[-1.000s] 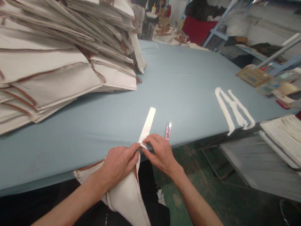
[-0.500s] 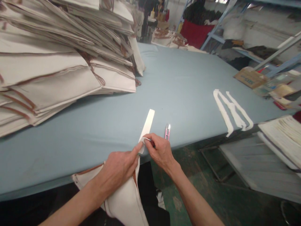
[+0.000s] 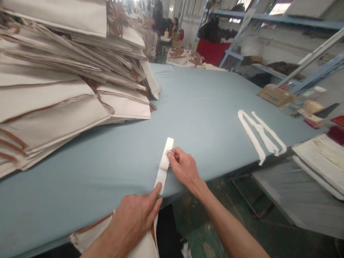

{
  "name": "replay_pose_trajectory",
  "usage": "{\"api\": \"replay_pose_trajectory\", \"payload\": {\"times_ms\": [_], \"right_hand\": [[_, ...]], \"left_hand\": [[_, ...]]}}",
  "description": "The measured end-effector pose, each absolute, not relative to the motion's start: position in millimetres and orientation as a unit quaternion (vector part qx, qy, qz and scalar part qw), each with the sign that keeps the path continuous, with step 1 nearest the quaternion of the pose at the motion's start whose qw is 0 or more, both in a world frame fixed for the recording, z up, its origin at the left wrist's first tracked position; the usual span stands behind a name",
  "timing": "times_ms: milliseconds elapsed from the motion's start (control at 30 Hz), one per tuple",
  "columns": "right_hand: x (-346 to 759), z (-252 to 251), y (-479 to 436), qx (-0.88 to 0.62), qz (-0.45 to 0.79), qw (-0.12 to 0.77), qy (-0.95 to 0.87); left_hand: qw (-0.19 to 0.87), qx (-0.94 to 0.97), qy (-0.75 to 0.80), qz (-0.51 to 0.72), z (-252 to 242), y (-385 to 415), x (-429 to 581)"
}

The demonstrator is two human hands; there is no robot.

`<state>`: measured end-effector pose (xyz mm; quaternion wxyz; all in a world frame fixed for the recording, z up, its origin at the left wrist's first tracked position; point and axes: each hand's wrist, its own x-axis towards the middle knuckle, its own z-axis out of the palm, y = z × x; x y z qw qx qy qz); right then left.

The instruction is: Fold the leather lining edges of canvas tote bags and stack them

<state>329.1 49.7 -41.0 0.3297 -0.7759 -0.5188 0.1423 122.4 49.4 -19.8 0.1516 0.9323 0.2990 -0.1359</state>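
A narrow white strip (image 3: pixel 161 175) lies near the front edge of the blue-grey covered table. My left hand (image 3: pixel 137 215) holds its lower end at the table edge, index finger on top. Beneath that hand hangs a cream fabric piece (image 3: pixel 143 247) with brown trim, partly covered by my forearm. My right hand (image 3: pixel 185 166) pinches a thin white layer of the strip between thumb and fingertips, lifting it partway along. Above the pinch, the strip's far end (image 3: pixel 169 142) stays flat. The pink thread snips seen earlier are hidden behind my right hand.
Tall stacks of cream fabric bags (image 3: pixel 53 96) with brown cords fill the table's left side. White looped strips (image 3: pixel 262 134) lie at the right edge. A cardboard box (image 3: pixel 275 95) sits further back. Blue shelving (image 3: pixel 268 18) stands behind, and a side stand holds cream fabric (image 3: pixel 322 157).
My right hand has moved up along the strip, away from my left hand, drawing the thin layer with it. The head view has tilted up slightly, and the snips are now covered.
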Motion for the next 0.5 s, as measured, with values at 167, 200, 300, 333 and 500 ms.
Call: {"api": "replay_pose_trajectory", "payload": {"times_ms": [167,200,300,333,500], "right_hand": [[396.3,-30.4,115.9,-0.815,0.104,0.334,-0.462],[410.7,-30.6,130.8,-0.818,0.101,0.338,-0.454],[449.2,-34.5,172.3,-0.824,0.092,0.357,-0.43],[459.9,-36.5,184.3,-0.825,0.087,0.363,-0.423],[497.3,-48.4,228.3,-0.834,0.063,0.386,-0.39]], "left_hand": [[0.153,0.926,0.307,-0.157,-24.9,49.5,121.9],[0.153,0.927,0.306,-0.156,-27.2,49.0,121.1],[0.156,0.931,0.3,-0.136,-35.2,46.7,117.8],[0.154,0.933,0.298,-0.128,-38.2,45.6,116.6],[0.116,0.951,0.278,-0.063,-53.6,41.2,111.5]]}}
